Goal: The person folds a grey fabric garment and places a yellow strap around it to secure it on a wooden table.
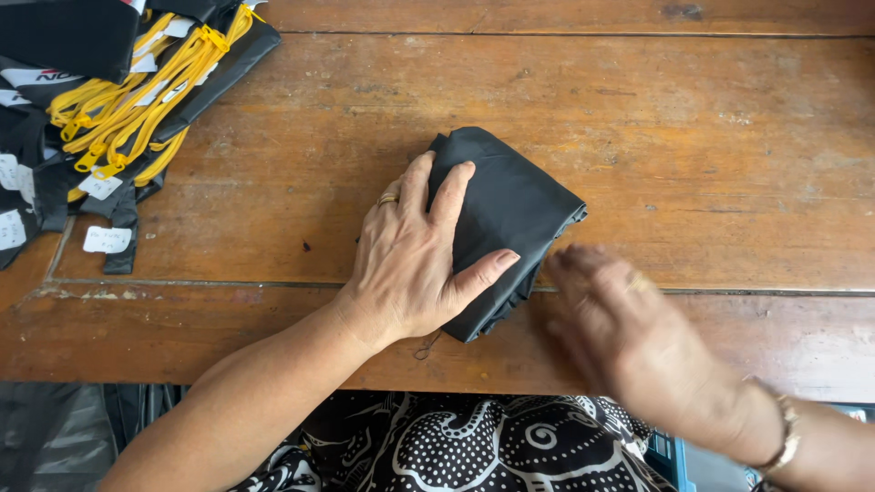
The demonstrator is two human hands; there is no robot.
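You are pressing your left hand (410, 260), fingers spread flat, on the soft, light, likely slippery folded black cloth (510, 214) mid-bench (693, 137), while your blurred right hand (629, 333) is hovering open beside its lower edge, the best hold.

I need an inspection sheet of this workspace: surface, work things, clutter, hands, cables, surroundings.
Surface: worn wooden table, scratched and stained.
Work things: folded black cloth lying flat on the table.
Clutter: pile of black items with yellow straps and white tags, far left corner.
Hands: left hand pressed flat on the cloth, ring on one finger; right hand blurred, beside the cloth, contact unclear.
Cables: nothing seen.
Surroundings: black-and-white patterned garment below the table edge.
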